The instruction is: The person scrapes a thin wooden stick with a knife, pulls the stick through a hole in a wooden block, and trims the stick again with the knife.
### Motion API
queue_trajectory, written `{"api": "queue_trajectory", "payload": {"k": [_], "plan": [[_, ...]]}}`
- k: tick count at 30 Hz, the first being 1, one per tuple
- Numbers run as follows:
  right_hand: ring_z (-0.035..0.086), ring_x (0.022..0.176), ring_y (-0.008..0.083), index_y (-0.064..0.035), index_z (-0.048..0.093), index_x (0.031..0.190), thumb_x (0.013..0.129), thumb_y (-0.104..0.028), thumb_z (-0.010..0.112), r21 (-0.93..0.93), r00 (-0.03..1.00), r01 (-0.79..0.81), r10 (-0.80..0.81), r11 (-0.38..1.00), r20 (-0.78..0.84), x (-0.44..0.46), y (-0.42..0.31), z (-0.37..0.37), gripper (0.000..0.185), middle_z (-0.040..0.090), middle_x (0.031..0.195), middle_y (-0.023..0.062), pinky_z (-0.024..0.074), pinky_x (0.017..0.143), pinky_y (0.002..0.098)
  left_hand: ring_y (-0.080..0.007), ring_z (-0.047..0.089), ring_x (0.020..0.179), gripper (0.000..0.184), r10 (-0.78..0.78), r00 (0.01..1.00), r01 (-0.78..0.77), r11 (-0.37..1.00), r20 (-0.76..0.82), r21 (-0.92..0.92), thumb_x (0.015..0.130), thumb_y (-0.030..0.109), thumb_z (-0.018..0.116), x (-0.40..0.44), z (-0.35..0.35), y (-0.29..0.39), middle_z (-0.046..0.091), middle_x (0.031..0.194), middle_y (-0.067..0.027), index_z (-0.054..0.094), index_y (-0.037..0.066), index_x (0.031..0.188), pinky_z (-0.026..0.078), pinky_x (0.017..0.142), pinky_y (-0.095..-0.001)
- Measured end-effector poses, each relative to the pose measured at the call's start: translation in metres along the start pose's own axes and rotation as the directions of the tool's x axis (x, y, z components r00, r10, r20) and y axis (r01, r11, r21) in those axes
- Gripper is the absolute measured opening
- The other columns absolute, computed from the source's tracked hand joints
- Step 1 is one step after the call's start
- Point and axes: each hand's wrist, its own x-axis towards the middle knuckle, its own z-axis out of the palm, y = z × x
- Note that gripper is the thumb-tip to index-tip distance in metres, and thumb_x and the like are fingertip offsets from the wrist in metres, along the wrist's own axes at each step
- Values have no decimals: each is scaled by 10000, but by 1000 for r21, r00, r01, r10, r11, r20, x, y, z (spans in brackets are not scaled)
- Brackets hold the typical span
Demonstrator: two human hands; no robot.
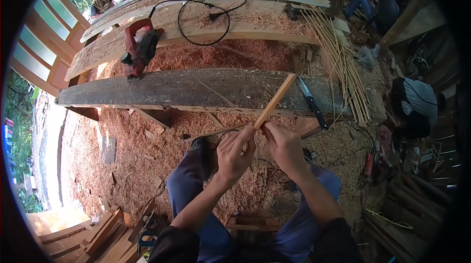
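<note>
A flat, light-brown wooden strip [276, 100] slants up and to the right, its far end over the dark plank [196, 89]. Its lower end is in my left hand [236, 152], with the fingers closed round it. My right hand [284, 146] is closed beside the same end, its fingertips pressed at the strip. Just right of the strip, a knife [313, 103] with a black handle lies on the dark plank, its handle reaching past the near edge.
A red and black power planer [140, 49] rests on the planks at left. Its black cable [179, 20] loops behind. Thin sticks [343, 62] are piled at right. Shavings [127, 150] cover the ground. Other people sit at upper left [102, 4], upper right [385, 10] and right [419, 101].
</note>
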Motion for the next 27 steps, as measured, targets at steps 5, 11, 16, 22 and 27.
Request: {"api": "queue_trajectory", "payload": {"k": [5, 11, 16, 22, 27], "plan": [[732, 724, 304, -19, 663, 1039, 918, -34, 723, 80, 994, -69, 76, 994, -84, 6, -6, -2, 136, 716, 822, 144, 566, 606, 381, -229, 750, 828, 340, -16, 1000, 16, 1000, -17, 24, 826, -78, 716, 3, -4, -6, 772, 991, -126, 708, 5, 1155, 574, 711, -333], [730, 732, 301, -23, 665, 1003, 911, -39, 732, 65, 999, 2, 1, 998, -43, 2, -2, -5, 114, 714, 812, 133, 557, 600, 387, -240, 762, 923, 365, -69, 997, 69, 998, -17, 15, 837, -67, 713, 0, -7, -7, 769, 1066, -146, 691, -6, 1196, 568, 744, -337], [732, 710, 292, -22, 669, 1011, 899, -20, 718, -169, 987, 144, -153, 975, -43, 5, -5, -10, 122, 723, 804, 132, 545, 576, 387, -233, 763, 917, 372, -40, 999, 40, 998, -12, 44, 832, -67, 713, 2, -8, -6, 771, 1061, -143, 691, -5, 1198, 563, 730, -328], [732, 712, 290, -26, 660, 1038, 920, -42, 715, -140, 996, 53, -43, 989, 76, -2, -2, -5, 132, 727, 828, 127, 548, 566, 389, -236, 754, 827, 342, 51, 998, -50, 998, -35, 30, 801, -85, 734, 3, -6, 0, 774, 1004, -149, 711, -11, 1135, 564, 701, -328], [735, 725, 293, -39, 639, 1049, 943, -69, 692, -27, 1000, 16, -16, 1000, -10, 2, -2, -1, 122, 727, 844, 120, 563, 588, 394, -238, 752, 823, 334, -9, 1000, 10, 1000, -27, 29, 791, -96, 748, 3, -7, -3, 775, 1026, -154, 717, -13, 1113, 556, 683, -323]]}}
